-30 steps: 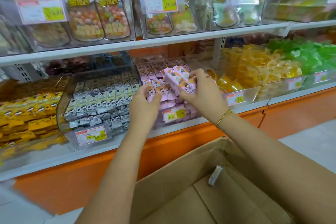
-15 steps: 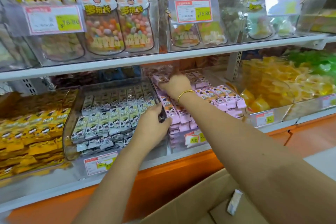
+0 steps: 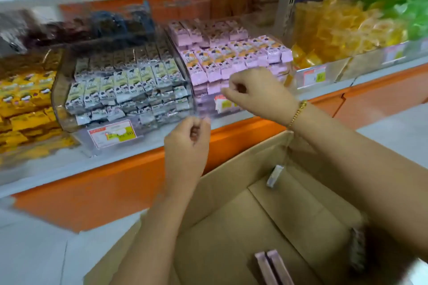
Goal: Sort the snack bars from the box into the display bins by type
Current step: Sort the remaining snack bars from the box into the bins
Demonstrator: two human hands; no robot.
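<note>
Fingers (image 3: 196, 128) of the left hand (image 3: 187, 146) were loosely curled and, as far as the blur let me see, held nothing. Those of the right hand (image 3: 257, 92) were curled in the same way, nothing between them. Both hands hung in the air between the shelf (image 3: 46, 169) and the cardboard box (image 3: 231, 192), the right one just in front of the pink bin (image 3: 203, 106), the left lower, before the grey-green bin (image 3: 76, 133).

Two pink snack bars (image 3: 271, 266) lay side by side on the box floor, close to the person. To my eye the next thing was a reach down for them. Lying together as they did, they could be taken as a pair, pinched across their long sides. They belonged with the pink rows, not the grey-green ones next door, with only a clear wall between. That pink stack looked full near the front, so I would have set them flat further back, not pushed them in.
</note>
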